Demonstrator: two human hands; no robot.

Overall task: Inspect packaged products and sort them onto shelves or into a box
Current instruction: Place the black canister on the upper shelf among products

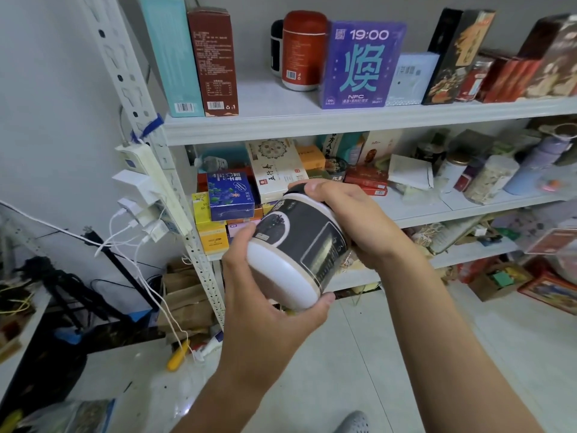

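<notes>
- A white metal rack fills the wall ahead, its shelves crowded with boxes, tins and jars.
- The pale tiled floor lies below, with brown paper bags and cables heaped at the foot of the rack.
- On the top shelf a teal box stands upright at the left end, touching a brown box just beside it.
- Further right on that shelf stands a purple box printed "19:00" and "NFC", with a red canister just to its left.
- The jar is held in the air in front of the middle shelves, apart from the rack. It has a black label and is tilted, with its white base towards the camera and its dark top pointing at the shelves.
- The left hand grips the base end, its fingers curled over the upper rim and the thumb pressed under the lower edge.
- The right hand is wrapped round the top end, with its thumb lying over the dark cap and its fingers curled behind the jar.
- A blue box sits on a stack of yellow and orange boxes on the middle shelf, just left of the jar.
- A white power strip hangs along the left post of the rack, with several chargers plugged in and white leads trailing down.
- A small yellow tool lies on the floor near the foot of the post.
</notes>
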